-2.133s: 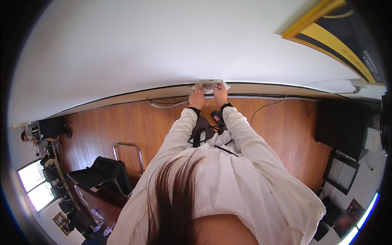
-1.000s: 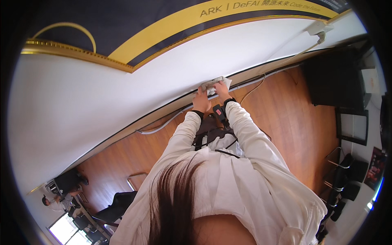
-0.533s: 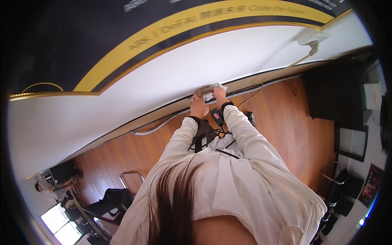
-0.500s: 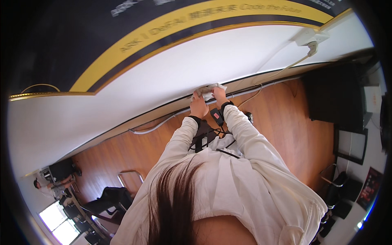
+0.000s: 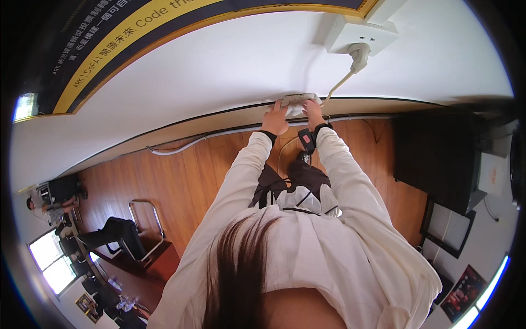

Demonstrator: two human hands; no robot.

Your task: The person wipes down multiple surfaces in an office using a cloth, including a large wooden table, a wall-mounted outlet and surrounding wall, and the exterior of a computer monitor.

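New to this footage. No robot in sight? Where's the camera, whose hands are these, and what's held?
No robot: one person's bare left hand and right hand, seen from a head-worn fisheye looking down, which bends straight lines. Both hands are on a crumpled pale cloth at the wall's foot, along the tan skirting; grip or press is hard to tell. Below is wooden floor; up and right, a wall socket with a plug in it.

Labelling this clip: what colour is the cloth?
The cloth is greyish white, seen best in the head view.
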